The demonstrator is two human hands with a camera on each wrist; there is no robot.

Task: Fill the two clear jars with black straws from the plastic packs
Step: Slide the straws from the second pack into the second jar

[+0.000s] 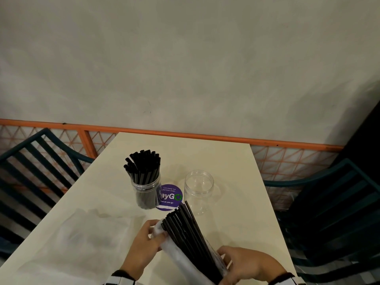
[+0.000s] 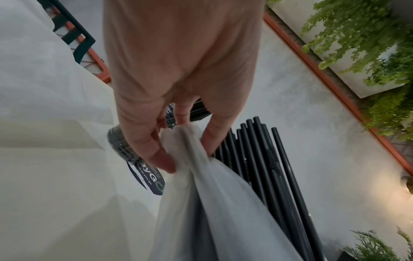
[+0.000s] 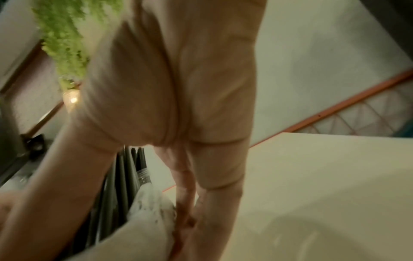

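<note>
A clear jar (image 1: 146,190) packed with upright black straws stands mid-table. To its right an empty clear jar (image 1: 198,190) stands open. At the near edge both hands hold a plastic pack (image 1: 181,258) of black straws (image 1: 185,227) tilted toward the empty jar, the straw ends sticking out of its open mouth. My left hand (image 1: 147,237) pinches the bunched plastic (image 2: 190,155) at the pack's mouth. My right hand (image 1: 240,264) grips the pack's lower end, fingers curled round the plastic (image 3: 152,211) and the straws (image 3: 116,185).
A purple round sticker (image 1: 171,196) lies between the jars on the cream table (image 1: 226,159). A clear empty wrapper (image 1: 86,229) lies flat at the left. Dark green chairs (image 1: 37,161) flank the table; an orange rail (image 1: 185,135) and wall run behind.
</note>
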